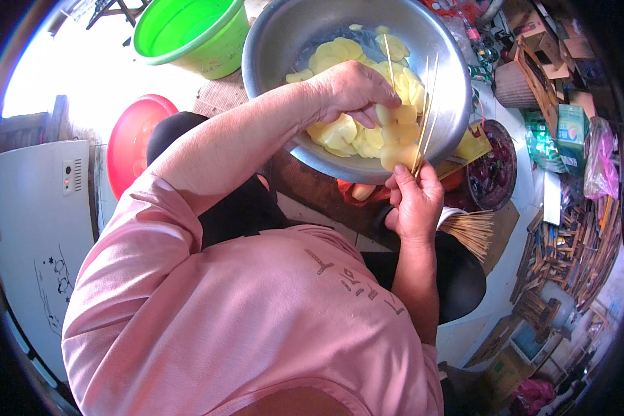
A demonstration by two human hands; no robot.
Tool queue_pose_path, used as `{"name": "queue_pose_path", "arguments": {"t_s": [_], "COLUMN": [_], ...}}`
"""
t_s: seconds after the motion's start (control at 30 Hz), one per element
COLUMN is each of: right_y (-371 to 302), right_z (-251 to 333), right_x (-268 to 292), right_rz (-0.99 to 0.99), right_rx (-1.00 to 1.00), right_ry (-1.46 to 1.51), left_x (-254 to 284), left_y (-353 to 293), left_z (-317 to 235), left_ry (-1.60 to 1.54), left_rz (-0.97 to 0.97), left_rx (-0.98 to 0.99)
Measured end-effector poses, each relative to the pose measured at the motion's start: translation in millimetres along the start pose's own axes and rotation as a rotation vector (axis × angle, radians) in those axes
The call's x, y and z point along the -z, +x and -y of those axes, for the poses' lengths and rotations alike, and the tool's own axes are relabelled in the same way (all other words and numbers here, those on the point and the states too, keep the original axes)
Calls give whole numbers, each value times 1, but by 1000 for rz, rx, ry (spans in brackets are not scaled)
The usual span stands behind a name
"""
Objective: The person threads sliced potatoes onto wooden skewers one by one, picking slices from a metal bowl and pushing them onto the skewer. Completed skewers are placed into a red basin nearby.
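Left hand (359, 91), knuckles up, above yellow slices (336, 53)

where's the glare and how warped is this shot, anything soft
Head view: upper left blown out white beside the green tub; head view: the white cabinet bows along the fisheye rim, corners black; head view: right hand fairly crisp, clutter at far right softer.
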State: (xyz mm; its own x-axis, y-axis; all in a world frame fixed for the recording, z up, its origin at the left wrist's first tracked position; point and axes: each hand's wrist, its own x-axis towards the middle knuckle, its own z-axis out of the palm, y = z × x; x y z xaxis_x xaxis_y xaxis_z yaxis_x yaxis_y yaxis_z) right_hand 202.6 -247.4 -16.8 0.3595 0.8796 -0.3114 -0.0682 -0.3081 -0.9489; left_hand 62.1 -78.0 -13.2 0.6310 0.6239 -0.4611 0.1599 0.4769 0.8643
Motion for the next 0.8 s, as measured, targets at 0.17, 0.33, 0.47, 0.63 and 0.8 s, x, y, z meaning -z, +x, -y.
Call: {"name": "queue_pose_path", "arguments": {"t_s": [0.17, 0.33, 0.47, 0.63, 0.8], "right_y": [1, 2, 2, 1, 0], "right_z": [2, 3, 1, -3, -3], "right_x": [2, 4, 8, 13, 13], "right_rz": [-53, -102, -106, -92, -77], "right_rx": [13, 21, 6, 23, 26], "right_ry": [39, 57, 51, 60, 61], "left_x": [17, 39, 12, 6, 4], "left_y": [12, 54, 48, 57, 53], "left_z": [-5, 20, 34, 45, 39], "left_ry": [16, 881, 1172, 1288, 1336], "left_rz": [-172, -302, -201, -148, -151], "left_rx": [-121, -246, -139, -252, -230]}}
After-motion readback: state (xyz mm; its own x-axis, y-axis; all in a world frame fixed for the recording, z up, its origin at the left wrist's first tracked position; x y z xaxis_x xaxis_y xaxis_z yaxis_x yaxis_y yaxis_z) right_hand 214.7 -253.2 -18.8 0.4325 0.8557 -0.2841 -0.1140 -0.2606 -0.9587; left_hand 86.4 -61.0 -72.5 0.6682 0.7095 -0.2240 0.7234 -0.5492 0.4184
